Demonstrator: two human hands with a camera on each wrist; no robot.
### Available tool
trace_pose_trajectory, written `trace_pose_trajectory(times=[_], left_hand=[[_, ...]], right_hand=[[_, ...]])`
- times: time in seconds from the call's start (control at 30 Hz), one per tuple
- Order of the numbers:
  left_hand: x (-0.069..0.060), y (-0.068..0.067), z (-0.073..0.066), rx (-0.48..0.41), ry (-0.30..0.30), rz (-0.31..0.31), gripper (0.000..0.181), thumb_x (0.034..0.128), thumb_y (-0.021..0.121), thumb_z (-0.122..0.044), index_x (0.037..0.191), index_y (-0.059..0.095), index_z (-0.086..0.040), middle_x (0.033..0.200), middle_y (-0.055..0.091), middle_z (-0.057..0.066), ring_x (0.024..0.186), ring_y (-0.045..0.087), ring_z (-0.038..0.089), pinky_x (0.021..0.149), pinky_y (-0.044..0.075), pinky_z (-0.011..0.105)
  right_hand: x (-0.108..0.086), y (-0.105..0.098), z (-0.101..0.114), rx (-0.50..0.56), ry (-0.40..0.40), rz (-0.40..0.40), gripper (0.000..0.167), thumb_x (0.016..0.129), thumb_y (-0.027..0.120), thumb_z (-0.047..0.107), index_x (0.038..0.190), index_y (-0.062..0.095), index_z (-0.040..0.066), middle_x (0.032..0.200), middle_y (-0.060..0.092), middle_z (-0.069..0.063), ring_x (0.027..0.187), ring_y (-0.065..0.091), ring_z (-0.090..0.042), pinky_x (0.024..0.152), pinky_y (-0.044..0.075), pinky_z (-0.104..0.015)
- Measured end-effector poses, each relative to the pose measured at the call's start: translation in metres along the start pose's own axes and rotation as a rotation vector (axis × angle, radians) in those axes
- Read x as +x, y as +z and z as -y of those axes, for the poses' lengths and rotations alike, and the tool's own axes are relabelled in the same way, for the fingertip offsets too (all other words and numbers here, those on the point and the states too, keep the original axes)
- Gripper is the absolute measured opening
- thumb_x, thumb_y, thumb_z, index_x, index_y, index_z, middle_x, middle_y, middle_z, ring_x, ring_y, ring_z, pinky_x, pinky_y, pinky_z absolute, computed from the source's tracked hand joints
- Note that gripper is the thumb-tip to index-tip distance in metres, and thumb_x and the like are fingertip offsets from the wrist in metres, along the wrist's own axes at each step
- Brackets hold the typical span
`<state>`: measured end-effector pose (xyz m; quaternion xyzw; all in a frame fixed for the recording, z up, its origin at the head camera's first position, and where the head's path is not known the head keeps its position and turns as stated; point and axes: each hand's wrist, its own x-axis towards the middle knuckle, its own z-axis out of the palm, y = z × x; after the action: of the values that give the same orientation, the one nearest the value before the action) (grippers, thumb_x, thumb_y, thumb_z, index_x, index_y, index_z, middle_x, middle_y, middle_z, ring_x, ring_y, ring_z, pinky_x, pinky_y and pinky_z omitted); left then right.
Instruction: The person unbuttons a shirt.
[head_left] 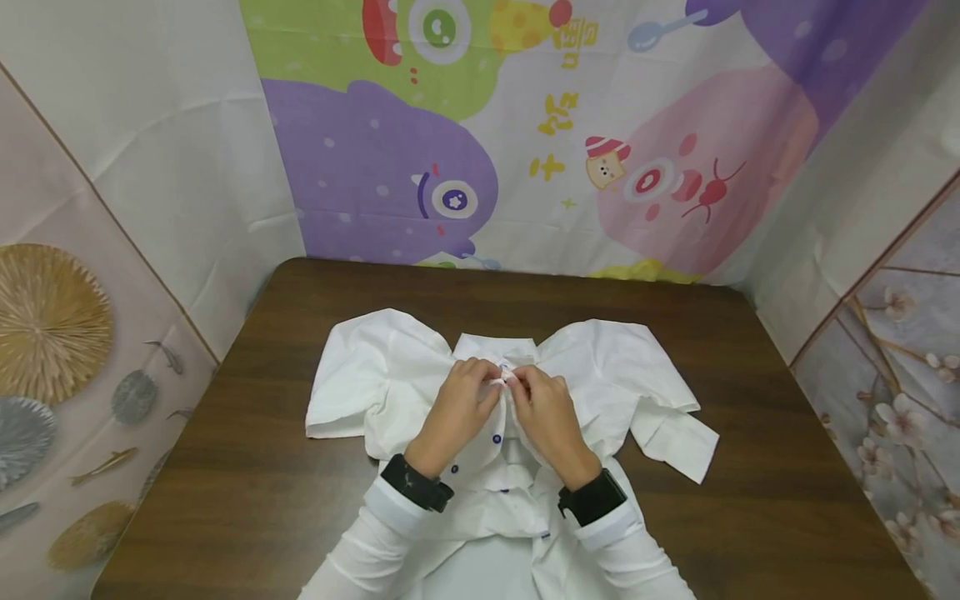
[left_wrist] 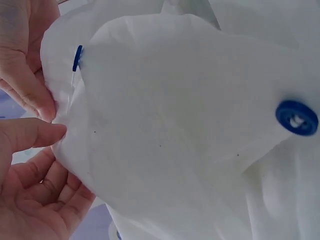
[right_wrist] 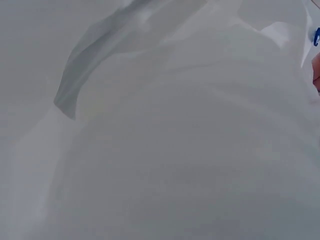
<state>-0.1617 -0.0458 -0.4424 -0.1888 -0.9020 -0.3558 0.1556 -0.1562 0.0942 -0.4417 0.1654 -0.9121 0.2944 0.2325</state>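
A white shirt (head_left: 420, 367) with blue buttons lies spread out, its collar (head_left: 495, 346) toward the far side. At the front just below the collar, my left hand (head_left: 459, 408) pinches the cloth edge between thumb and fingers. Close beside it, my right hand (head_left: 551, 417) pinches the same bit of cloth. The left wrist view shows both hands' fingertips meeting at the fabric edge, near one blue button (left_wrist: 77, 58); a larger blue button (left_wrist: 297, 118) sits on the right. White cloth (right_wrist: 190, 140) fills most of the right wrist view, with a sliver of hand at its right edge.
Beneath the shirt is a dark brown wooden table (head_left: 262, 350) with rounded far corners. One sleeve's cuff (head_left: 678, 446) lies folded out at the right. A cartoon-printed curtain (head_left: 525, 225) hangs behind the table, and patterned cloths hang at both sides.
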Motion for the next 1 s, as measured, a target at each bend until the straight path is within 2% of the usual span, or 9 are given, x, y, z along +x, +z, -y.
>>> trace_pose_trajectory(times=[0.4, 0.7, 1.0], left_hand=[[-0.003, 0.001, 0.001, -0.073, 0.013, -0.018, 0.007, 0.0835, 0.062, -0.004, 0.09, 0.063, -0.001, 0.089, 0.063, 0.01, 0.085, 0.055, 0.024, 0.079, 0.046, 0.034], [-0.006, -0.005, 0.001, -0.112, -0.058, -0.018, 0.009, 0.0839, 0.062, -0.004, 0.093, 0.064, -0.002, 0.09, 0.063, 0.009, 0.088, 0.056, 0.024, 0.08, 0.046, 0.034], [-0.011, -0.01, 0.005, -0.129, -0.074, -0.042, 0.006, 0.0813, 0.062, -0.004, 0.086, 0.064, -0.005, 0.089, 0.064, 0.007, 0.088, 0.056, 0.022, 0.079, 0.046, 0.034]], right_hand=[[0.001, 0.001, -0.001, 0.032, 0.047, 0.01, 0.012, 0.087, 0.062, 0.013, 0.085, 0.064, 0.001, 0.066, 0.062, -0.006, 0.059, 0.055, -0.019, 0.062, 0.039, -0.034], [0.0, -0.002, -0.005, 0.054, 0.093, 0.019, 0.011, 0.086, 0.063, 0.013, 0.085, 0.065, 0.002, 0.066, 0.062, -0.005, 0.061, 0.056, -0.019, 0.06, 0.043, -0.031], [-0.003, -0.01, -0.015, 0.068, 0.131, 0.045, 0.01, 0.086, 0.064, 0.012, 0.087, 0.067, 0.003, 0.069, 0.064, -0.004, 0.063, 0.058, -0.015, 0.06, 0.046, -0.029]])
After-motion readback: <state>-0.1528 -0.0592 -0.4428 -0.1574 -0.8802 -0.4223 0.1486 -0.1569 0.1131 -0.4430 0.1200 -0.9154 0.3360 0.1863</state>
